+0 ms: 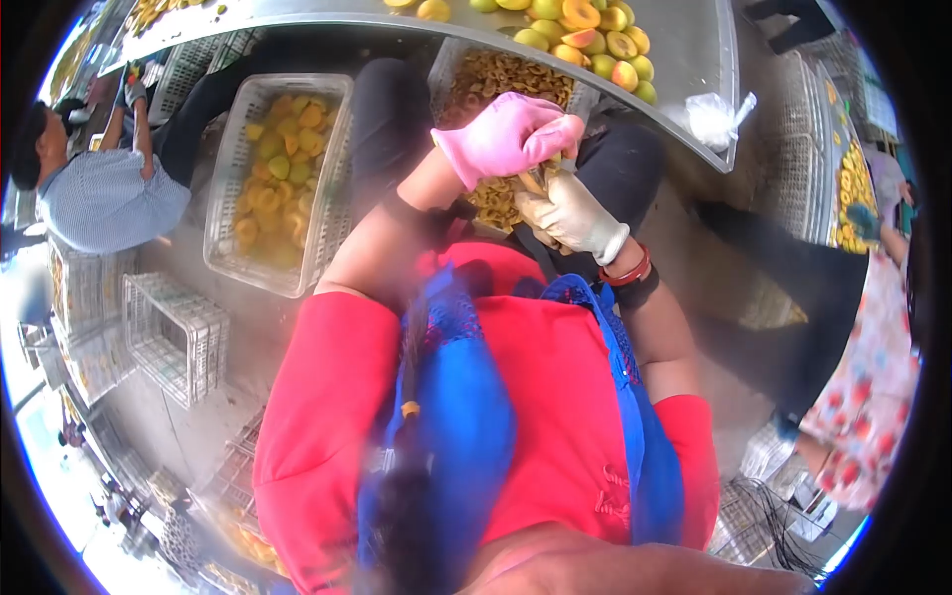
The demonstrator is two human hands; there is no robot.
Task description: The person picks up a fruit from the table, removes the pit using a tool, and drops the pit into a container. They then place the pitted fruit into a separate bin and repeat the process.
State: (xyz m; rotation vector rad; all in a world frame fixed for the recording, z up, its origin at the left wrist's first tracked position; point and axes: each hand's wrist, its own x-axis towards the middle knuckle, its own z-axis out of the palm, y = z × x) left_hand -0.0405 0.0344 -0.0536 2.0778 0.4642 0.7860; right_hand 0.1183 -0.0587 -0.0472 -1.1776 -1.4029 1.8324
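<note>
My left hand (511, 139), in a pink glove, is closed with its fingers curled together above my lap. What it grips is hidden by the fingers. Just below and to the right, my right hand (577, 215) wears an off-white glove and is closed too. A narrow tan piece (535, 182) shows between the two hands; its kind cannot be made out. Under them stands a crate of brown and orange fruit scraps (506, 79), partly covered by my hands. Ahead, whole and halved yellow-green peaches (595, 45) lie piled on a metal table (684, 59).
On the left stands a white crate (220, 213) of cut peaches (283, 169). An overturned crate (178, 337) lies behind it. A knotted plastic bag (716, 121) sits at the table's corner. Co-workers sit at left (114, 203) and right (868, 387), with stacked crates (793, 149) nearby.
</note>
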